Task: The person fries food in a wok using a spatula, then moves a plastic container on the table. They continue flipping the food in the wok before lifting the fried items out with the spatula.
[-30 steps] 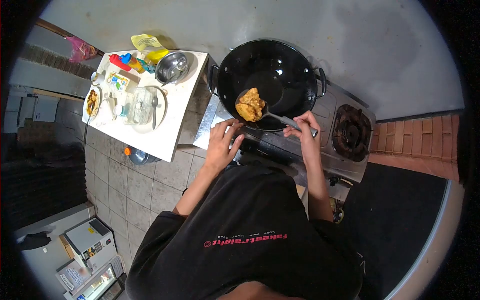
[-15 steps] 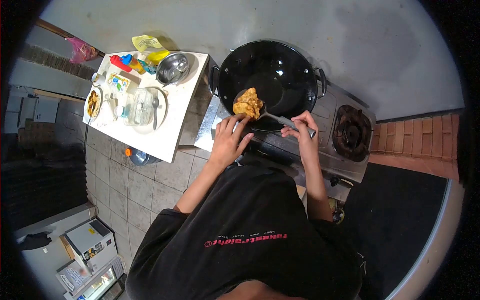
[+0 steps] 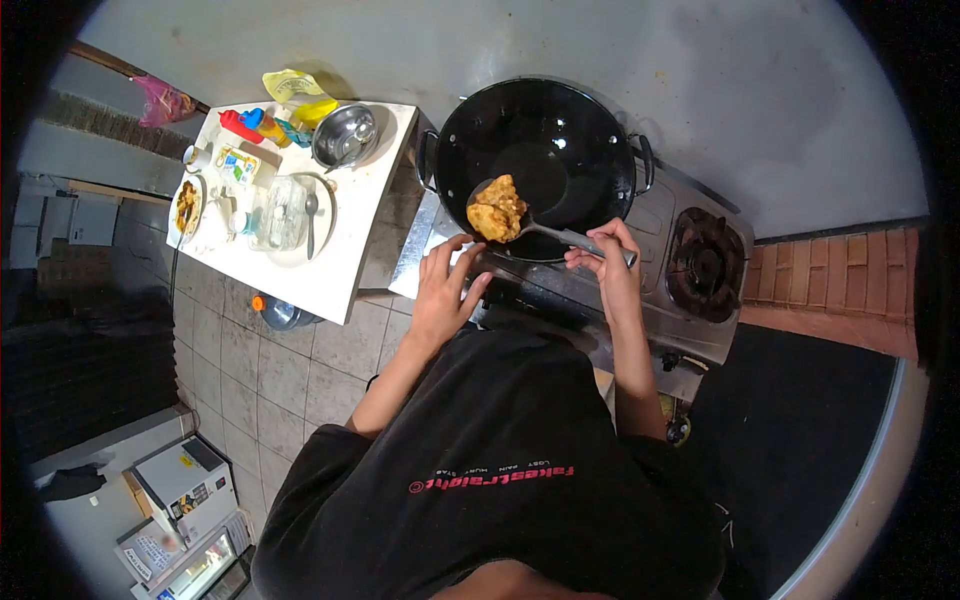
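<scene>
A large black wok (image 3: 560,110) with two side handles stands on the metal stove. My right hand (image 3: 608,262) is closed round the grey handle of a ladle (image 3: 575,240), whose head lies over the wok's near left part. Browned pieces of food (image 3: 497,210) are heaped in the ladle's head. My left hand (image 3: 446,290) is just below and left of the food, by the wok's near rim, with its fingers apart and nothing in it.
To the left, a white table (image 3: 325,285) bears a steel bowl (image 3: 345,137), a clear container (image 3: 279,212), a plate with a spoon, squeeze bottles and a plate of food (image 3: 187,205). A bare burner (image 3: 706,263) is on the right. A water bottle (image 3: 280,313) lies under the table.
My left hand has drawn back down and to the left, away from the food. My right hand and the ladle have hardly moved.
</scene>
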`<state>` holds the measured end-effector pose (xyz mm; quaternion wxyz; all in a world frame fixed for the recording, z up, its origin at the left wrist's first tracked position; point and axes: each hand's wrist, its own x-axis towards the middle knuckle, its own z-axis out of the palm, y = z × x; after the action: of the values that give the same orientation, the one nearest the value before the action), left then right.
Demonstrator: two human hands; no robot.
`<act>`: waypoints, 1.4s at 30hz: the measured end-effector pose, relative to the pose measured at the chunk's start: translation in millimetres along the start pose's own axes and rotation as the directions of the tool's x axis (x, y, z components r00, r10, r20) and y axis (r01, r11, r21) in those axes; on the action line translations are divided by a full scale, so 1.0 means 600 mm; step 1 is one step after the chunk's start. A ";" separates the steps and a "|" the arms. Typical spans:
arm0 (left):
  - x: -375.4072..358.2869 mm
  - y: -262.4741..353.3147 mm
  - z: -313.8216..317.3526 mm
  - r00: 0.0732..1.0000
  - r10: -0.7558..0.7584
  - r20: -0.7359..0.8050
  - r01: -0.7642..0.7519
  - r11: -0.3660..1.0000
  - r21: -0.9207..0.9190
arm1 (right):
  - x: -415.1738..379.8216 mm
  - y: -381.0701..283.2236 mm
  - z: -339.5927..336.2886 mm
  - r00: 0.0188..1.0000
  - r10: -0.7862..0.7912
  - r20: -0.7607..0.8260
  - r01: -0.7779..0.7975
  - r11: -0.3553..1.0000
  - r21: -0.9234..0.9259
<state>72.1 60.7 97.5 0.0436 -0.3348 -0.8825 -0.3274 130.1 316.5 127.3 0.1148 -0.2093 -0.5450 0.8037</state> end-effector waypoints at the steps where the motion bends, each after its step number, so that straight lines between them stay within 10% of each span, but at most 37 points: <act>1: -0.002 0.000 -0.004 1.000 -0.001 0.001 0.001 1.000 0.000 | 0.000 0.000 0.000 1.000 -0.002 0.000 0.002 1.000 -0.004; 42: 0.001 0.006 -0.009 0.995 -0.096 0.001 0.096 0.994 -0.048 | -0.009 -0.012 0.003 0.999 -0.031 0.028 0.032 0.999 -0.037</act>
<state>73.2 60.0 104.0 0.0204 -0.2927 -0.8894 -0.3504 133.7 315.3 135.8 0.1160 -0.1920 -0.5649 0.7941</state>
